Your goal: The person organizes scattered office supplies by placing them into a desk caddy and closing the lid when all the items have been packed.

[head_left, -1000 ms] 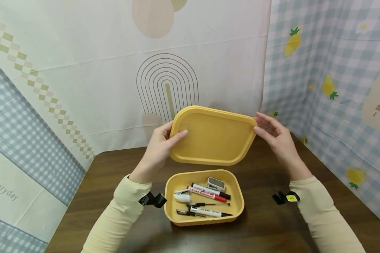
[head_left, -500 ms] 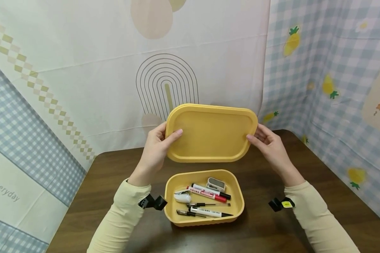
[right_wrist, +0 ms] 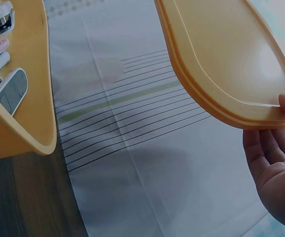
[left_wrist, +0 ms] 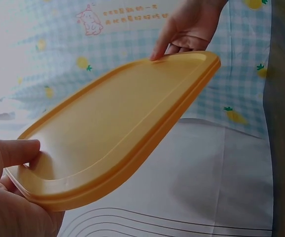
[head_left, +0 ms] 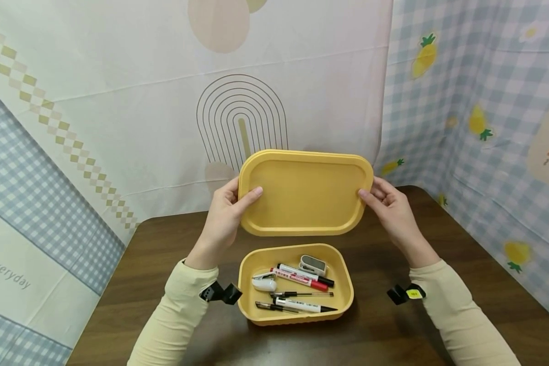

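Note:
A yellow rounded-corner lid is held up tilted above and behind the yellow box in the head view. My left hand pinches its left end, thumb on the near face and fingers behind. At the other end my right hand grips the lid the same way, as the right wrist view also shows with the lid between thumb and fingers. Inside the box lie a white stapler, a red marker, a black-capped marker, a white-and-black marker, pens and a grey-topped whiteboard eraser.
The box stands on a dark brown wooden table. A white printed cloth hangs behind the table, and a blue checked cloth with pineapples hangs along the right side.
The lid has swung from a slant to nearly level and shifted slightly left. My right hand has moved a little down and left, taking a fuller grip on its end. The box stays put.

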The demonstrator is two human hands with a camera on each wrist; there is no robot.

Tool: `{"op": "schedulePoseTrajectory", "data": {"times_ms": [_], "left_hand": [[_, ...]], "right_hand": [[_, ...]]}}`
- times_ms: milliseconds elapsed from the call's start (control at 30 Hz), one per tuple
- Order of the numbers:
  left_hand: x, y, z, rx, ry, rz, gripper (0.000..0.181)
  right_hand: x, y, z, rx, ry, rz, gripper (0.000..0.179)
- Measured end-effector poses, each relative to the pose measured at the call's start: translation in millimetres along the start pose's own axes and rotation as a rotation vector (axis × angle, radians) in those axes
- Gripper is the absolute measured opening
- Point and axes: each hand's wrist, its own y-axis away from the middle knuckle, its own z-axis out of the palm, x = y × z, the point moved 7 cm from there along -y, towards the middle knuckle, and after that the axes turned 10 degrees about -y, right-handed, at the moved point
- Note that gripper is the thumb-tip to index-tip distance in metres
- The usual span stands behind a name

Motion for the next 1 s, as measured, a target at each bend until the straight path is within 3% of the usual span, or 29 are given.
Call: {"op": "schedulePoseTrajectory", "data": {"times_ms": [667, 1000], "left_hand": [[-9.1, 2.6, -3.4, -0.005, 0.027, -0.04, 0.036], [-16.8, 3.2, -6.5, 0.007, 0.061, -0.08, 0.04]], "right_hand": [[-7, 1.1, 2, -0.018, 0.009, 0.015, 0.05], [-15, 1.5, 6, -0.045, -0.055, 0.013, 0.056]]}}
